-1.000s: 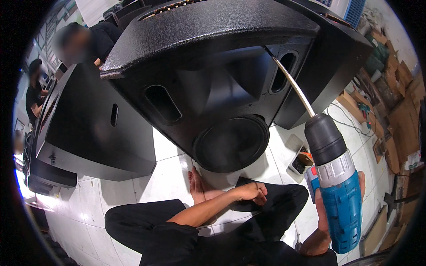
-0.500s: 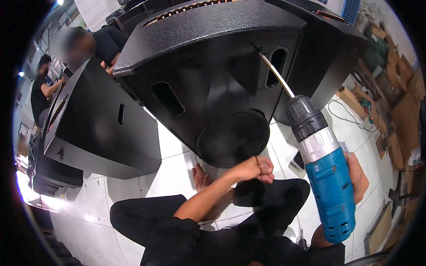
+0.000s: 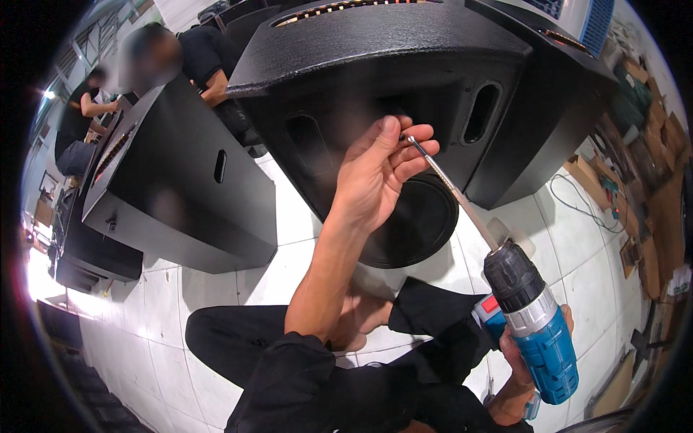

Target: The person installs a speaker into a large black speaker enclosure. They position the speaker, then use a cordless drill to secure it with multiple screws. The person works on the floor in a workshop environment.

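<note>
Edges of three large black speaker cabinets frame the work: the middle textured cabinet (image 3: 390,63) overhangs with its thick front rim, the left smooth-sided cabinet (image 3: 180,191) leans away from it, and the right cabinet (image 3: 559,108) stands close alongside. A wedge of glossy white tile floor (image 3: 292,261) opens between left and middle; more tile lies right of the blue-and-silver cordless drill (image 3: 547,361), reaching toward the brown cardboard pile.

The right hand (image 3: 516,357) is wrapped around this drill, low at the right, its long slim metal bit (image 3: 456,193) pointing up and leftward. The left hand (image 3: 375,169) is raised before the middle cabinet, thumb and fingers curled about the bit's tip; a small dark piece shows there, but whether the fingers grip it cannot be told.

As for containers, the middle cabinet has an oval slot (image 3: 482,114), dark inside, above a round black speaker cone (image 3: 426,234). An open cardboard box (image 3: 588,186) sits rightward; its contents are too small to tell
</note>
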The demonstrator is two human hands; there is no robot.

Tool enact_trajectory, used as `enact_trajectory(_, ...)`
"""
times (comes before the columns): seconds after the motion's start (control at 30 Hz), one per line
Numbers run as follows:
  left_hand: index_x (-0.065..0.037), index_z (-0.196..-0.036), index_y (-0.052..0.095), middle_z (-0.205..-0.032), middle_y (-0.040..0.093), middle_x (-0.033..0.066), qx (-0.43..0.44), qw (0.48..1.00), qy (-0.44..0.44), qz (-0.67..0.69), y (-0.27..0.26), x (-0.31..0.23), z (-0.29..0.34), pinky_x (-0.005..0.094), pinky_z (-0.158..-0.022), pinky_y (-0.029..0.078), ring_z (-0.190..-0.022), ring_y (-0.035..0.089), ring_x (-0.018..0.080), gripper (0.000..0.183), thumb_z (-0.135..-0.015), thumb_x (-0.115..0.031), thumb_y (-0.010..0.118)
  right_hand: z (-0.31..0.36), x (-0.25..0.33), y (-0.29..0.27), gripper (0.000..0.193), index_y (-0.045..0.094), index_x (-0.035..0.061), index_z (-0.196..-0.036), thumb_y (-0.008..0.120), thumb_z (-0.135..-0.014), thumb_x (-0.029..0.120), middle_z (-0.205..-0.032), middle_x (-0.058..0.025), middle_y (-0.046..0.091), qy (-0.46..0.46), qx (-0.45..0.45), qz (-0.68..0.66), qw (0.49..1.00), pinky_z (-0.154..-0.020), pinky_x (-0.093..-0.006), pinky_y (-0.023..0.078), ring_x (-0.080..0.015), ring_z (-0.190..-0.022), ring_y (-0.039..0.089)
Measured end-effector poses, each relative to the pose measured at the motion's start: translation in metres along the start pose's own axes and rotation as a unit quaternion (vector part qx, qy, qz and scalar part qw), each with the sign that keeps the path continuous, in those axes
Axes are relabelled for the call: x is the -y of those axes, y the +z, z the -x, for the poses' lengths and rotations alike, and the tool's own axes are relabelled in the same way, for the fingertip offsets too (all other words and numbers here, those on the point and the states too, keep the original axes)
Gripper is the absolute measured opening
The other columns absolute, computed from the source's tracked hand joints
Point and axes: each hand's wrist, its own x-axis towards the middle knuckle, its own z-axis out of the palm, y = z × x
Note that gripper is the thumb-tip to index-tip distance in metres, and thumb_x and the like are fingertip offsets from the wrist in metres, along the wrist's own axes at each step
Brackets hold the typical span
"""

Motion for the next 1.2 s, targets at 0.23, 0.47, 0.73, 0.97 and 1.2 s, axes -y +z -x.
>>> enact_trajectory(0.23,0.001,-0.109,0.061,-0.101,0.069,0.0202,0.019,0.999,0.02,-0.037,-0.008,-0.003,0.001,0.0314,-0.076,0.063,-0.092,0.071,0.0277,0.031,-0.102,-0.024,0.045,-0.002,0.003,0.002,0.087,0.038,0.0044,-0.139,0.08,-0.065,0.025,-0.13,-0.0185,0.052,-0.011,0.019,0.006,1.0,-0.099,-0.0424,0.046,-0.035,-0.119,0.055)
enact_trajectory(0.47,-0.002,-0.111,0.061,-0.101,0.069,0.0184,-0.001,0.998,0.021,-0.057,-0.023,-0.011,0.005,0.0325,-0.075,0.061,-0.088,0.071,0.0262,0.029,-0.102,-0.025,0.047,0.001,0.012,0.014,0.089,0.039,0.0019,-0.137,0.083,-0.065,0.031,-0.124,-0.0176,0.055,0.01,0.05,-0.054,0.997,-0.096,-0.0414,0.047,-0.0338,-0.113,0.057)
enact_trajectory(0.73,-0.002,-0.118,0.056,-0.111,0.066,0.0174,0.071,0.993,0.009,0.09,-0.035,-0.02,0.008,0.0333,-0.082,0.058,-0.095,0.069,0.0263,0.032,-0.101,-0.029,0.047,0.018,0.064,0.032,0.081,0.048,0.0018,-0.111,0.09,-0.052,0.038,-0.09,-0.0099,0.057,0.203,-0.022,-0.217,0.955,-0.082,-0.0418,0.046,-0.0249,-0.09,0.06)
enact_trajectory(0.97,0.0,-0.129,0.049,-0.121,0.061,0.021,0.143,0.958,-0.009,0.249,-0.043,-0.017,0.007,0.0376,-0.089,0.056,-0.103,0.065,0.03,0.034,-0.104,-0.022,0.039,0.08,0.101,0.045,0.096,0.028,0.0027,-0.144,0.084,-0.069,0.028,-0.128,-0.0218,0.051,0.303,0.015,-0.061,0.951,-0.091,-0.0466,0.051,-0.0345,-0.111,0.059)
enact_trajectory(1.2,-0.003,-0.126,0.051,-0.124,0.06,0.0201,0.15,0.962,-0.003,0.228,-0.051,-0.019,0.003,0.037,-0.092,0.055,-0.107,0.063,0.0297,0.031,-0.104,-0.021,0.038,0.068,0.116,0.044,0.098,0.027,0.0036,-0.144,0.085,-0.068,0.025,-0.125,-0.0211,0.053,0.209,0.005,0.013,0.978,-0.09,-0.0457,0.052,-0.0341,-0.109,0.06)
